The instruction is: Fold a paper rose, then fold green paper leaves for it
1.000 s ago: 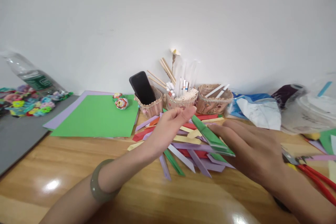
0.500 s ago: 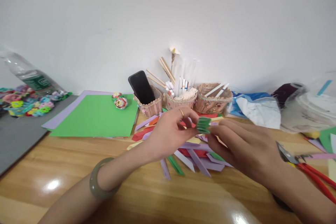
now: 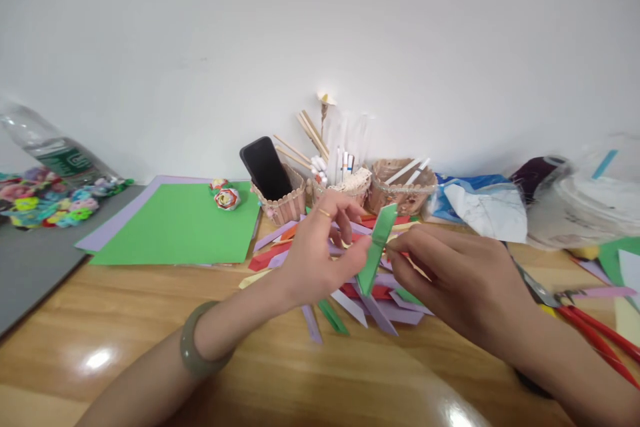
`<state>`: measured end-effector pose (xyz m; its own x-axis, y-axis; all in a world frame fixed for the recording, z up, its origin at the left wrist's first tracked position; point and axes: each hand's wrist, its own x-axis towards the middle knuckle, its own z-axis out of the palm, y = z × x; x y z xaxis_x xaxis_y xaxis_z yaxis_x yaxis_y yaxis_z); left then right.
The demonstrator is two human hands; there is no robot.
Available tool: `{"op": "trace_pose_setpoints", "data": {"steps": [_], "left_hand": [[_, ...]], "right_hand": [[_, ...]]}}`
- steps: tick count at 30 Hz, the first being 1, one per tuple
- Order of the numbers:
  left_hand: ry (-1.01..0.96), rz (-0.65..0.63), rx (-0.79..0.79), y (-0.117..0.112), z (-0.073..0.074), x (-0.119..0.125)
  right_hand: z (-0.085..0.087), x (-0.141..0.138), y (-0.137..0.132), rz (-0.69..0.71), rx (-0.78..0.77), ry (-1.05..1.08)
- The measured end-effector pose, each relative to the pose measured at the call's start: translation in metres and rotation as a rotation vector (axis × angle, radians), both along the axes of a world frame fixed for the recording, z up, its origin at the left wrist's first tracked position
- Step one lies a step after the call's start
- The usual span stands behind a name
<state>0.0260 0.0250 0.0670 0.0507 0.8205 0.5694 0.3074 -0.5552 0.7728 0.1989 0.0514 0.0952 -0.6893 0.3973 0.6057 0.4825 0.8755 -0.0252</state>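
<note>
A green paper strip (image 3: 371,268) stands tilted between my hands, above a heap of coloured paper strips (image 3: 393,312). A narrow darker band crosses its middle. My right hand (image 3: 463,280) is closed in a pinch at that band, thumb against fingertips on the strip's right edge. My left hand (image 3: 313,250), with a ring on one finger, has its fingers curved and apart. Its thumb tip touches or nearly touches the strip's left edge. Coloured strips show through the gap between thumb and fingers.
Green paper sheets (image 3: 170,227) bearing small paper flowers (image 3: 227,198) lie left. Behind the heap stand small baskets (image 3: 283,207) with a phone (image 3: 266,169) and sticks. Red-handled pliers (image 3: 595,337), a blue packet (image 3: 470,183) and a lidded container (image 3: 575,210) are right.
The green paper was a small pleated bundle between both hands' fingertips. Now it is spread out into a long strip, and my left fingers have come apart.
</note>
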Motion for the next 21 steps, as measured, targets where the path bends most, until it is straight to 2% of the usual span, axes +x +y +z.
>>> {"op": "trace_pose_setpoints", "data": {"steps": [3,5,16,21], "left_hand": [[-0.115,-0.16,-0.355,-0.001,0.009,0.001],[-0.214,-0.214,-0.491,0.0,0.014,0.001],[-0.642,-0.284,-0.731,0.001,0.02,-0.001],[-0.759,-0.333,-0.901,0.001,0.02,-0.002]], "right_hand": [[0.001,-0.001,0.001,-0.006,0.036,-0.009],[0.002,0.0,0.002,-0.002,0.042,0.0],[0.009,0.009,-0.002,0.013,0.015,0.055],[0.025,-0.004,-0.005,-0.047,0.081,0.134]]}}
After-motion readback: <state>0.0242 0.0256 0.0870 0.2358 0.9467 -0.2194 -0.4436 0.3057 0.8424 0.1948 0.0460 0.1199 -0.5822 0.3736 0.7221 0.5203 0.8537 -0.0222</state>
